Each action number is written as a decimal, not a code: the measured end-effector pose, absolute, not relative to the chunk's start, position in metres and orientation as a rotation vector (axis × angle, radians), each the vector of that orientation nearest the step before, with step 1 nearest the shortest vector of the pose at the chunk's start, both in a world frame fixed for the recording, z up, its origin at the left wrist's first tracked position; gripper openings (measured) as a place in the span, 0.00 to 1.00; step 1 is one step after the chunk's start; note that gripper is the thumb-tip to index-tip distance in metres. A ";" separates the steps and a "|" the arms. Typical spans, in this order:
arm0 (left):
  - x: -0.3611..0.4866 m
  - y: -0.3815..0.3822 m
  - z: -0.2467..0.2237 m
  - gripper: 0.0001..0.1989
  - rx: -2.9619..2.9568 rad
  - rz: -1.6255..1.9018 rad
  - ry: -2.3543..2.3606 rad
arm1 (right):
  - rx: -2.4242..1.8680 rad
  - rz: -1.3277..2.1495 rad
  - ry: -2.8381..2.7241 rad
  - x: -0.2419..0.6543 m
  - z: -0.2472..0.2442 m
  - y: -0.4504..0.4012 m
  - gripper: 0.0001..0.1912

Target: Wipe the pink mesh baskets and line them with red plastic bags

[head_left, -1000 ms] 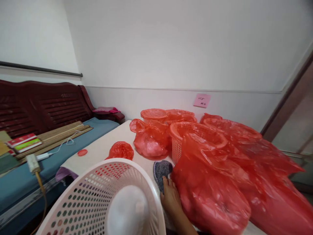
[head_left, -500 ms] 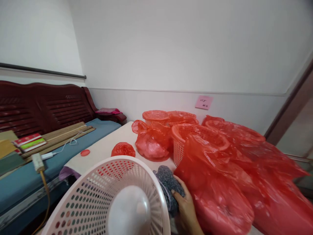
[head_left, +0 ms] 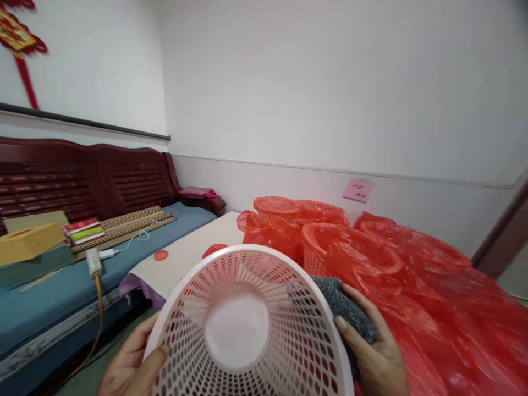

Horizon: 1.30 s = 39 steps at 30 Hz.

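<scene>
A white perforated plastic basket (head_left: 325, 289) is tilted so that its open mouth faces the camera, in the lower middle of the view. My left hand (head_left: 134, 357) grips its left rim, thumb over the edge and fingers outside. At the basket's right side, my right hand (head_left: 369, 344) is closed on a grey fuzzy cloth (head_left: 346, 305), which lies against the outer wall. Beyond them, red plastic bags (head_left: 412, 286) cover much of the table, around and over red perforated baskets (head_left: 315, 258).
A small red disc (head_left: 160, 254) lies on the cream tabletop (head_left: 193, 236). To the left is a dark red wooden bench (head_left: 136, 181) with a blue cushion (head_left: 185, 217), boxes, a slatted mat and a power strip (head_left: 94, 263). A pink note (head_left: 358, 190) is on the wall.
The basket has shifted right and turned its mouth more toward the camera. My left hand has come into view on its rim. My right hand and the cloth are farther right; the view has turned left.
</scene>
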<state>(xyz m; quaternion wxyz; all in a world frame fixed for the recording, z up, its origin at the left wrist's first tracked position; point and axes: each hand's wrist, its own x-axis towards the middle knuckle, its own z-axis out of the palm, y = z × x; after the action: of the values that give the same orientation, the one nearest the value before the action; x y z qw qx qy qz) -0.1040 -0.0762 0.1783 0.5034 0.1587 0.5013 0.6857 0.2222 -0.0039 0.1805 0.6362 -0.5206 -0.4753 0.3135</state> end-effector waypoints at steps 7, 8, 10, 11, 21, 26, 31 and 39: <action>-0.080 -0.071 0.180 0.38 0.566 1.677 1.211 | -1.187 0.288 -1.552 0.239 0.194 0.017 0.23; -0.077 -0.071 0.179 0.36 0.592 1.680 1.227 | -1.181 0.238 -1.611 0.241 0.193 0.019 0.21; -0.071 -0.072 0.179 0.33 0.661 1.728 1.270 | -1.142 0.120 -1.702 0.241 0.197 0.019 0.20; -0.069 -0.073 0.179 0.30 0.695 1.756 1.283 | -1.111 0.061 -1.733 0.239 0.201 0.018 0.20; -0.050 -0.076 0.178 0.20 1.035 1.746 1.217 | -0.735 -0.278 -2.026 0.160 0.263 -0.024 0.32; -0.052 -0.075 0.177 0.21 1.194 1.649 1.184 | -0.577 -0.244 -2.377 0.118 0.261 -0.041 0.37; -0.047 -0.075 0.177 0.21 1.171 1.715 1.191 | -0.607 -0.081 -2.446 0.116 0.260 -0.043 0.39; -0.044 -0.074 0.175 0.21 1.196 1.621 1.209 | -0.695 -0.211 -2.397 0.115 0.262 -0.036 0.27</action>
<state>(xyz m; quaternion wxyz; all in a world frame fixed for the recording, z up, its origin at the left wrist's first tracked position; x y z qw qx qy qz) -0.0440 -0.0740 0.1747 0.3860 0.4696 0.4747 0.6366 0.1149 -0.0356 0.2624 0.3130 -0.2634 -0.9090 -0.0799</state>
